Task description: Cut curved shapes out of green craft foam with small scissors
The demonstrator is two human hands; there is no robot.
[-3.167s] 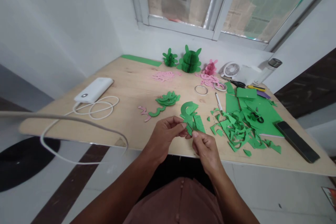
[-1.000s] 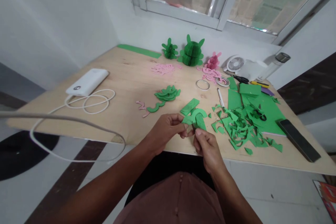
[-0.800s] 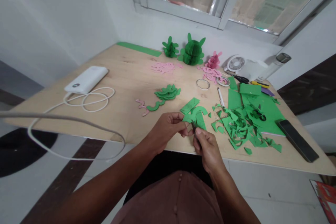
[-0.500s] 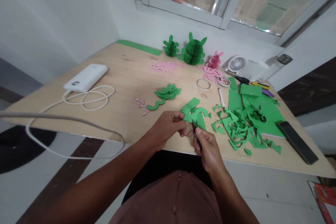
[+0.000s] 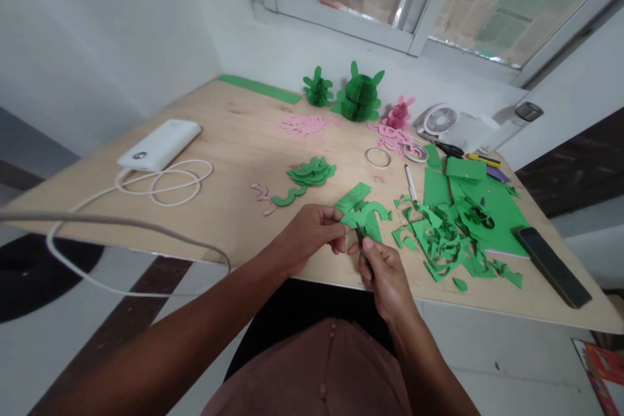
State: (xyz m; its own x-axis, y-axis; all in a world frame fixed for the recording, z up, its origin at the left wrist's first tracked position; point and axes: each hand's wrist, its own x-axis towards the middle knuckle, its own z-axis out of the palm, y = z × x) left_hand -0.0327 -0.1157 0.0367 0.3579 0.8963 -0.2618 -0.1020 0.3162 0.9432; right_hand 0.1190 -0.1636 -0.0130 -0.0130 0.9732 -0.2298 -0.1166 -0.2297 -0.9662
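My left hand (image 5: 319, 227) pinches the edge of a green paper piece (image 5: 351, 219) between thumb and fingers, just above the table's front edge. Close on its right, my right hand (image 5: 385, 266) is closed around dark scissors (image 5: 361, 242), their blades pointing up at the held paper. My fingers hide most of the scissors' handles. Right behind the hands lie a green arc-shaped cutout (image 5: 375, 208) and a green paper strip (image 5: 353, 196). A stack of wavy green cutouts (image 5: 312, 171) rests farther to the left.
Green scraps (image 5: 441, 234) are heaped on the right, near a phone (image 5: 553, 266) and a white pen (image 5: 411, 182). Pink cutouts (image 5: 303, 124) and green paper figures (image 5: 359, 97) stand toward the wall. A white power bank (image 5: 160, 144) with a looped cable is at left.
The scissors' blades have shifted slightly against the green paper. Both hands stay in nearly the same place, still holding the paper and the scissors.
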